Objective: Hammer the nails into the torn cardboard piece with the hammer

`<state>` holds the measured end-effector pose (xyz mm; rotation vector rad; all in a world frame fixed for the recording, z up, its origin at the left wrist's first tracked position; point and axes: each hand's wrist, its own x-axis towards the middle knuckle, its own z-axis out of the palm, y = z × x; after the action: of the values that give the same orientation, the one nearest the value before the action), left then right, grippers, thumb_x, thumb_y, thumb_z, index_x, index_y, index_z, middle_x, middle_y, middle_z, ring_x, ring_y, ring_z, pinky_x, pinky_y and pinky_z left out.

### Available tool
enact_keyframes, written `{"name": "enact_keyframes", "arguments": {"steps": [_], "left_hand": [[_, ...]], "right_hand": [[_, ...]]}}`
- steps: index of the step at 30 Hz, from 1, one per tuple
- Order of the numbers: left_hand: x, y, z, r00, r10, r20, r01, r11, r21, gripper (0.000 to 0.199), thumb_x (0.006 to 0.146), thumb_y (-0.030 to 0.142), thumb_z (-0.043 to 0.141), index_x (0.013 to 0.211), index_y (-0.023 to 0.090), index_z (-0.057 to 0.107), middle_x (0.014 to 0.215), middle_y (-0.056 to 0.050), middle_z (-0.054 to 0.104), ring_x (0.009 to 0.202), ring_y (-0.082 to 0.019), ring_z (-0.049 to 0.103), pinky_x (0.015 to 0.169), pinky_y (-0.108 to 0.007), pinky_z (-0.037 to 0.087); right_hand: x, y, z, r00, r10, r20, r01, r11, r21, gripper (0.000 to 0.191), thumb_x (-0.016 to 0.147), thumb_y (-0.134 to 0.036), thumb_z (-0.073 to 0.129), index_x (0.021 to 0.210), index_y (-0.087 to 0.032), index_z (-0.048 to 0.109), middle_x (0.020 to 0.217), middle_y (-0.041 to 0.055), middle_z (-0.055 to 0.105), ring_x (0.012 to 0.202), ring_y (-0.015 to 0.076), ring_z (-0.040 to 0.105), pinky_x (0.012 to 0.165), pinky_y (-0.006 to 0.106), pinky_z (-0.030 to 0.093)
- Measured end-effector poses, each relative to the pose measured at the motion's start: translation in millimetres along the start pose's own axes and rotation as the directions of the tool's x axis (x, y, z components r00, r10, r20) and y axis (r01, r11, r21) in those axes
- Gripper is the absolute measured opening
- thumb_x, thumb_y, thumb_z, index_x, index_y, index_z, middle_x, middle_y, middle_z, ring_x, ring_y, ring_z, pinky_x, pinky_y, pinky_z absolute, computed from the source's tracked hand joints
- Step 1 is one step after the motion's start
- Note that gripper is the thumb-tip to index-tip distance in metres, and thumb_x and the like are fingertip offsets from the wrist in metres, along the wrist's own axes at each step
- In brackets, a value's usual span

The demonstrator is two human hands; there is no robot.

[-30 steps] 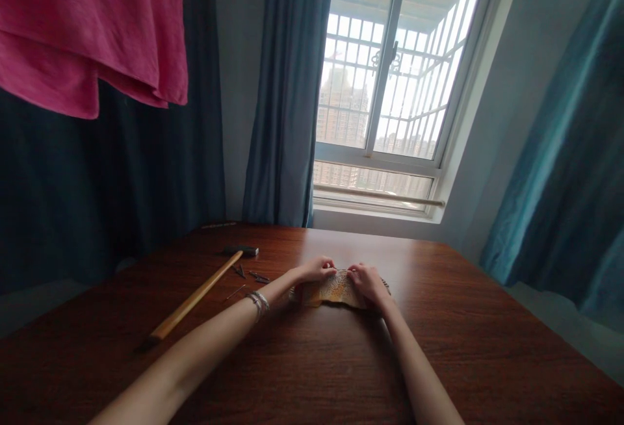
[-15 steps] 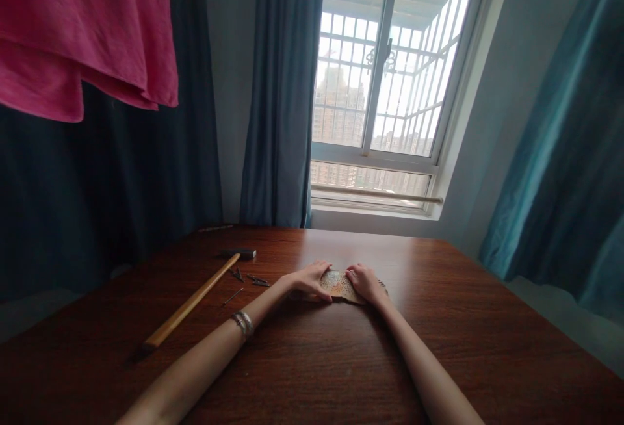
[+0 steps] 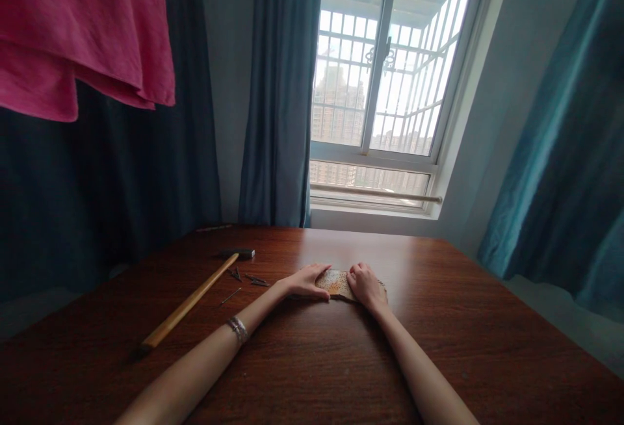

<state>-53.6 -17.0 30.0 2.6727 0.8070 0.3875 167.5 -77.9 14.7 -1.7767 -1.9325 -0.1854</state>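
A flat, speckled tan piece with jagged edges (image 3: 336,283) lies on the brown wooden table (image 3: 302,360), between my two hands. My left hand (image 3: 308,281) grips its left end, thumb along the near edge and fingers along the far edge. On its right part rests my right hand (image 3: 364,283), fingers curled down on the upper surface. Whether those fingers pinch anything small is hidden. A bracelet (image 3: 238,329) circles my left wrist.
Left of my arm lies a hammer (image 3: 192,301) with a long wooden handle and dark head. Several small metal nails (image 3: 257,279) and a thin one (image 3: 231,296) are nearby. Behind the table are curtains (image 3: 280,100) and a window (image 3: 380,74); pink cloth (image 3: 92,28) hangs upper left.
The near edge of the speckled piece has shifted slightly away from me. My right fingers are more curled, and my left hand has moved slightly left.
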Motion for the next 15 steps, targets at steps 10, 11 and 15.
{"name": "enact_keyframes", "arguments": {"steps": [10, 11, 15], "left_hand": [[-3.6, 0.8, 4.4, 0.997, -0.039, 0.062, 0.031, 0.992, 0.125, 0.089, 0.068, 0.071, 0.048, 0.139, 0.021, 0.028, 0.143, -0.012, 0.031, 0.131, -0.028, 0.026, 0.107, -0.037, 0.02], [-4.1, 1.6, 5.2, 0.997, -0.045, 0.057, 0.037, 0.991, 0.127, 0.089, 0.069, 0.071, 0.048, 0.139, 0.02, 0.028, 0.144, -0.012, 0.03, 0.133, -0.029, 0.024, 0.107, -0.038, 0.018], [-12.6, 9.1, 3.3, 1.0, -0.02, -0.004, 0.02, 0.992, 0.127, 0.077, 0.075, 0.064, 0.046, 0.136, 0.019, 0.034, 0.141, -0.012, 0.035, 0.134, -0.028, 0.021, 0.108, -0.038, 0.019]], "right_hand": [[-5.3, -1.8, 0.6, 1.0, 0.015, -0.001, -0.015, 1.0, 0.009, 0.021, 0.086, -0.031, 0.041, 0.089, -0.022, 0.059, 0.094, 0.008, 0.06, 0.095, 0.0196, 0.052, 0.084, 0.028, 0.036], [-5.5, -2.0, 0.2, 1.0, 0.015, -0.001, -0.015, 1.0, 0.01, 0.021, 0.086, -0.031, 0.041, 0.089, -0.022, 0.06, 0.094, 0.008, 0.06, 0.095, 0.0197, 0.052, 0.084, 0.028, 0.036], [-5.9, -2.7, -0.6, 1.0, 0.022, 0.002, -0.022, 1.0, 0.009, 0.021, 0.085, -0.031, 0.042, 0.09, -0.023, 0.06, 0.095, 0.0084, 0.06, 0.095, 0.0201, 0.052, 0.083, 0.029, 0.036]]}}
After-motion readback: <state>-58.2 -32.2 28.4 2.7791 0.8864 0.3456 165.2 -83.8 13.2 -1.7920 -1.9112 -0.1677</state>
